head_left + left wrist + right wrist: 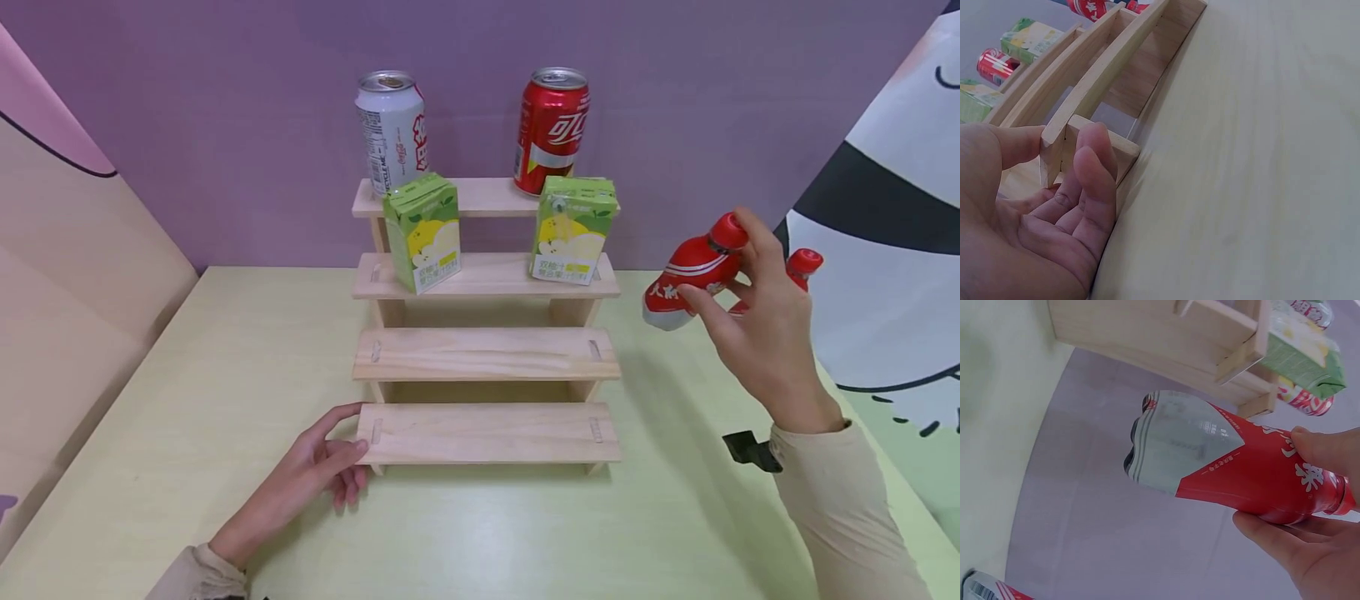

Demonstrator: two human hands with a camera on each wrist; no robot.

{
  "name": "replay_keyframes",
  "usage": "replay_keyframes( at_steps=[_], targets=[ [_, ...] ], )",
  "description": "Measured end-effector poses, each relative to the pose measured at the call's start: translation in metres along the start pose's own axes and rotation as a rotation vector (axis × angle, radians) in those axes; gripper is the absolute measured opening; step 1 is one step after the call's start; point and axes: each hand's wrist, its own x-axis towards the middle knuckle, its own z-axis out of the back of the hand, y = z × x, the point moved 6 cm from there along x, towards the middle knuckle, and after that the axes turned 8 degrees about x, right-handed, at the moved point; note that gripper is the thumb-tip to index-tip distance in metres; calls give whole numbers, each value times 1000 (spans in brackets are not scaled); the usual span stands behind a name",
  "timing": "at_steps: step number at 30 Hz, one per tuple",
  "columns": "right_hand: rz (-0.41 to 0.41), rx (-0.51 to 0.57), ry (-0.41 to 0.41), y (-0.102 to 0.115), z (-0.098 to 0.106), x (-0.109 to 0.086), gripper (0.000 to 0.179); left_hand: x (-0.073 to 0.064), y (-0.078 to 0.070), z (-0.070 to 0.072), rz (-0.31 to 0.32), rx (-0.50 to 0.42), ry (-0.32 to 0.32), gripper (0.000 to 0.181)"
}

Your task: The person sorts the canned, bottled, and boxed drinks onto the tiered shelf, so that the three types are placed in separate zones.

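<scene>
My right hand holds a red drink bottle in the air, right of the wooden stepped rack. Thumb and fingers pinch its upper part; the bottle is tilted, its pale base toward the lower left. In the right wrist view the bottle lies across the middle, base outward. My left hand grips the left end of the rack's lowest step. The left wrist view shows the thumb on the step's corner and the fingers curled beneath. A second red bottle is mostly hidden behind my right hand.
On the top step stand a white can and a red cola can. The step below holds two green juice cartons, the left carton turned at an angle and the right carton. A purple backdrop rises behind.
</scene>
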Motion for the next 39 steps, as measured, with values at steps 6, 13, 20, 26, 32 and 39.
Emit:
replay_keyframes(
  at_steps=[6, 13, 20, 26, 32, 39],
  targets=[
    [35, 4, 0, 14, 3, -3, 101, 0, 0, 0, -2, 2, 2, 49],
    [84, -3, 13, 32, 5, -3, 102, -1, 0, 0, -4, -3, 2, 49],
    [115, -5, 0, 44, 7, -6, 103, -1, -1, 1, -11, -2, 5, 50],
    [131, -8, 3, 55, 6, -8, 105, 0, 0, 0, -8, -8, 4, 49],
    [163, 14, 3, 70, 4, -10, 102, 1, 0, -1, -14, -7, 4, 49],
    [220, 22, 17, 86, -1, -12, 101, 1, 1, 0, -9, -11, 0, 50]
  ],
)
